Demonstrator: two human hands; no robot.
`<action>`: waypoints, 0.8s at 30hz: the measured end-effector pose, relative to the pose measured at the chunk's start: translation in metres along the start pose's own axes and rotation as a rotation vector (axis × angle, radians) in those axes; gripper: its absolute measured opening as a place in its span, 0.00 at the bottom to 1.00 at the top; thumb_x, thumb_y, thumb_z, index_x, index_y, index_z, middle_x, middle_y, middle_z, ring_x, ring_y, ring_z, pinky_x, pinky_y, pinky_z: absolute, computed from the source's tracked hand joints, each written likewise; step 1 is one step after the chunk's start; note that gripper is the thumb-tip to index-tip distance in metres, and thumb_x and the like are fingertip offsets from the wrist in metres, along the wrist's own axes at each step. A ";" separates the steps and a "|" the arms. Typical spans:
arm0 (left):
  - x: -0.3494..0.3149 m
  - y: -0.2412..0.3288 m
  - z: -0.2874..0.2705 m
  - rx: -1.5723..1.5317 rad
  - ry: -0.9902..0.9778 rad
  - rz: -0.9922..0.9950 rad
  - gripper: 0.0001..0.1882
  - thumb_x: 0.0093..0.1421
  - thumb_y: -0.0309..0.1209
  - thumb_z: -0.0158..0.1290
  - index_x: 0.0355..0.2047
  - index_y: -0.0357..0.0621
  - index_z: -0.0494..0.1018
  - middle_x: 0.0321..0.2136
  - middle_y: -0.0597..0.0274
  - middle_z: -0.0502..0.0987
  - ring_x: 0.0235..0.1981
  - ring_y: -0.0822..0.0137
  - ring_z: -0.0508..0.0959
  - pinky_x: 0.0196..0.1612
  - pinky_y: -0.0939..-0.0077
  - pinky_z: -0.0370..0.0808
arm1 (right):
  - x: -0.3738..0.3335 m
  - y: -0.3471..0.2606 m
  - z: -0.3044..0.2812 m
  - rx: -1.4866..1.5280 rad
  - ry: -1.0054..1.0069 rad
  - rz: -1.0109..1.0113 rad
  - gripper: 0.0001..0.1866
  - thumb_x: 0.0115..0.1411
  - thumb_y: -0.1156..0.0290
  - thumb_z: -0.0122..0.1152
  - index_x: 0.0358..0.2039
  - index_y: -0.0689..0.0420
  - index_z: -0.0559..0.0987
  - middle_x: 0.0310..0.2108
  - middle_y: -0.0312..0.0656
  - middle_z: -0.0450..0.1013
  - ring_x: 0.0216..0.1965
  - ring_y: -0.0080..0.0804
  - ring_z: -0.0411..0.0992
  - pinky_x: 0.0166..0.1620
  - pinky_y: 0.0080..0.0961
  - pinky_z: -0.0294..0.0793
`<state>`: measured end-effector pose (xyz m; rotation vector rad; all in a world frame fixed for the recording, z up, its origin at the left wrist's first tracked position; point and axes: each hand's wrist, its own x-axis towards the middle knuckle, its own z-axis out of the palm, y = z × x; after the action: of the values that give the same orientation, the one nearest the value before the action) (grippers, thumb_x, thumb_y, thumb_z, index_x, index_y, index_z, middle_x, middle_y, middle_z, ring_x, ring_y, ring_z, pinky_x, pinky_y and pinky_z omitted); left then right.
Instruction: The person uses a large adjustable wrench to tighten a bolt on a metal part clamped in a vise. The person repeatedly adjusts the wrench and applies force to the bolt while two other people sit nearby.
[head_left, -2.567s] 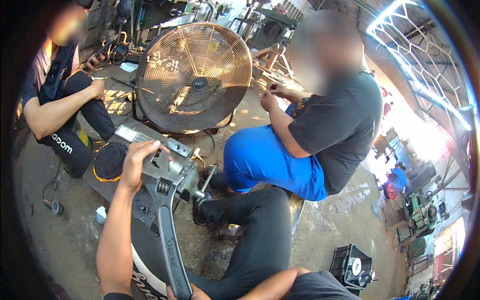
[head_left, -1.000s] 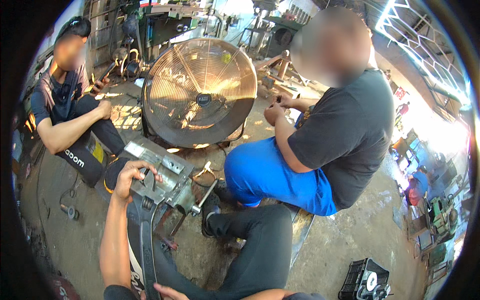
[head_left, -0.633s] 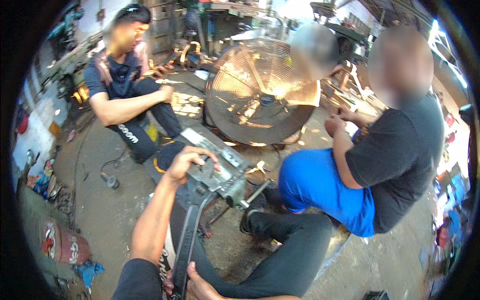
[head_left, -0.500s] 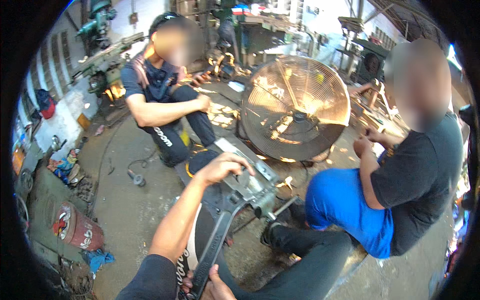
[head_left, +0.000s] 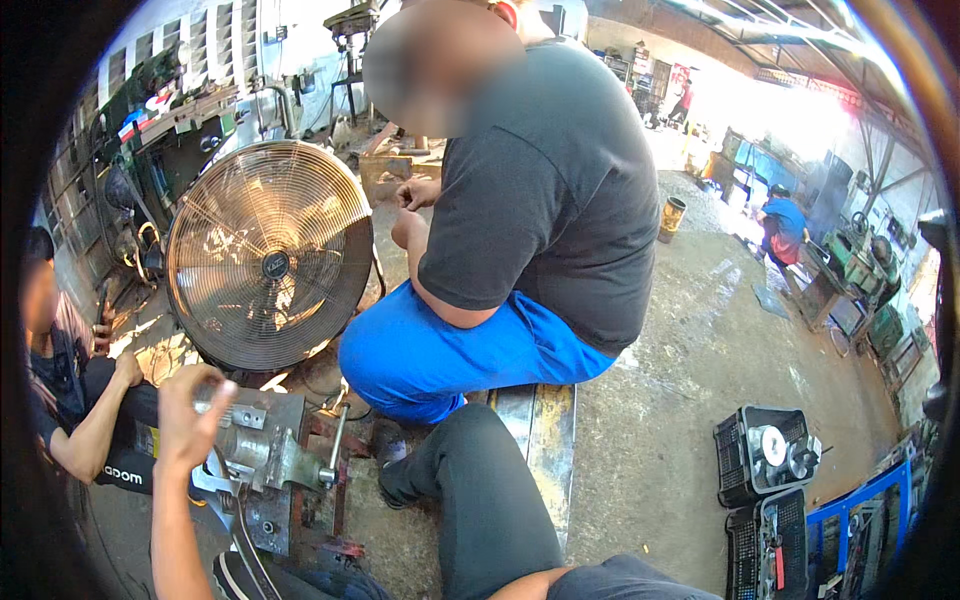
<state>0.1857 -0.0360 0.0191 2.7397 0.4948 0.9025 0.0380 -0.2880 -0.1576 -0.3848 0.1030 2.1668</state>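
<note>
My left hand is raised over the left side of a metal bench vise, with thumb and fingers curved apart and nothing visible between them. Below that hand, the dark handle of a large wrench runs from beside the vise down to the lower edge. The vise's bar handle sticks out at its right end. Only a strip of my right forearm shows at the bottom; the hand itself is out of the picture.
A large round fan stands behind the vise. One person in blue trousers sits close on my right; another person's arm is at far left. Black crates hold metal parts on the floor at right, near a blue frame.
My view has swung to the right. My left hand has lifted off the top of the vise. My right hand, earlier on the wrench handle, has left the picture.
</note>
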 end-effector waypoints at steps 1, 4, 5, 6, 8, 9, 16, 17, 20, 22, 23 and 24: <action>-0.001 0.001 -0.006 -0.125 0.054 -0.023 0.17 0.60 0.40 0.61 0.33 0.34 0.78 0.31 0.49 0.79 0.37 0.51 0.79 0.46 0.62 0.72 | 0.000 0.002 -0.004 0.040 -0.034 -0.003 0.45 0.63 0.20 0.34 0.45 0.52 0.79 0.31 0.41 0.73 0.30 0.35 0.69 0.34 0.35 0.71; -0.007 0.001 0.013 -0.060 0.047 0.026 0.30 0.62 0.54 0.54 0.47 0.36 0.74 0.46 0.47 0.76 0.52 0.49 0.74 0.56 0.55 0.65 | 0.002 -0.003 -0.011 0.035 0.163 -0.031 0.43 0.63 0.20 0.34 0.37 0.50 0.77 0.25 0.37 0.70 0.25 0.32 0.67 0.29 0.31 0.68; -0.013 0.000 0.019 0.121 -0.056 0.068 0.32 0.61 0.55 0.55 0.50 0.38 0.73 0.48 0.48 0.75 0.54 0.48 0.72 0.58 0.52 0.63 | 0.003 -0.003 -0.011 0.027 0.127 -0.028 0.44 0.63 0.19 0.34 0.41 0.51 0.78 0.29 0.40 0.72 0.29 0.35 0.69 0.33 0.34 0.70; -0.017 0.000 0.032 0.303 -0.215 0.064 0.33 0.60 0.56 0.56 0.53 0.41 0.72 0.50 0.49 0.74 0.57 0.48 0.70 0.60 0.49 0.61 | 0.003 -0.005 -0.011 0.015 0.088 -0.025 0.46 0.62 0.19 0.34 0.45 0.51 0.78 0.33 0.42 0.74 0.33 0.38 0.71 0.36 0.36 0.72; -0.020 -0.007 0.040 0.108 -0.250 -0.030 0.34 0.59 0.58 0.57 0.56 0.46 0.72 0.54 0.50 0.72 0.62 0.47 0.68 0.64 0.42 0.57 | 0.005 -0.004 -0.010 0.006 0.078 0.000 0.49 0.61 0.18 0.33 0.54 0.52 0.77 0.43 0.47 0.75 0.42 0.43 0.72 0.46 0.40 0.72; -0.023 -0.009 0.042 0.120 -0.290 -0.053 0.35 0.59 0.59 0.57 0.57 0.47 0.72 0.55 0.50 0.72 0.62 0.47 0.68 0.65 0.42 0.57 | 0.006 -0.002 -0.011 0.008 0.112 0.046 0.51 0.61 0.18 0.33 0.59 0.53 0.75 0.49 0.49 0.74 0.48 0.46 0.71 0.51 0.42 0.71; -0.028 -0.018 0.041 0.234 -0.370 -0.191 0.43 0.60 0.71 0.49 0.64 0.54 0.70 0.63 0.43 0.67 0.71 0.46 0.61 0.69 0.39 0.56 | 0.010 0.022 -0.031 -0.020 0.378 0.026 0.53 0.64 0.21 0.33 0.67 0.57 0.69 0.60 0.51 0.71 0.59 0.46 0.67 0.63 0.42 0.63; -0.028 -0.018 0.043 0.227 -0.403 -0.249 0.43 0.60 0.72 0.48 0.64 0.55 0.70 0.64 0.43 0.67 0.71 0.46 0.60 0.69 0.39 0.56 | 0.001 0.018 -0.032 -0.091 0.461 -0.063 0.52 0.64 0.21 0.34 0.66 0.57 0.70 0.56 0.50 0.73 0.56 0.45 0.69 0.60 0.41 0.65; -0.030 -0.019 0.049 0.281 -0.364 -0.321 0.39 0.65 0.70 0.43 0.65 0.58 0.69 0.63 0.46 0.67 0.72 0.48 0.58 0.68 0.35 0.54 | -0.047 -0.009 -0.021 -0.225 0.482 -0.285 0.46 0.66 0.24 0.38 0.55 0.57 0.76 0.42 0.45 0.75 0.38 0.40 0.73 0.46 0.42 0.72; -0.028 -0.019 0.052 0.260 -0.305 -0.388 0.41 0.65 0.71 0.40 0.66 0.58 0.69 0.63 0.45 0.67 0.72 0.48 0.57 0.68 0.36 0.54 | -0.107 -0.053 -0.012 0.281 -0.216 0.110 0.40 0.68 0.28 0.42 0.47 0.57 0.75 0.32 0.39 0.70 0.28 0.32 0.71 0.36 0.43 0.74; -0.027 -0.019 0.053 0.252 -0.294 -0.414 0.42 0.65 0.73 0.37 0.65 0.57 0.69 0.63 0.44 0.68 0.72 0.49 0.58 0.69 0.39 0.55 | -0.136 -0.074 -0.005 0.277 -0.098 0.130 0.36 0.69 0.31 0.43 0.47 0.57 0.74 0.30 0.37 0.69 0.26 0.30 0.71 0.32 0.41 0.74; -0.025 -0.018 0.052 0.214 -0.289 -0.462 0.43 0.65 0.73 0.35 0.64 0.56 0.71 0.62 0.43 0.69 0.70 0.48 0.61 0.67 0.40 0.58 | -0.162 -0.098 0.001 0.268 0.014 0.161 0.33 0.71 0.34 0.45 0.46 0.57 0.73 0.28 0.35 0.68 0.24 0.27 0.71 0.29 0.39 0.74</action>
<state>0.1943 -0.0335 -0.0412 2.6862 1.1540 0.3515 0.2049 -0.3567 -0.0993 -0.2442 0.4404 2.2707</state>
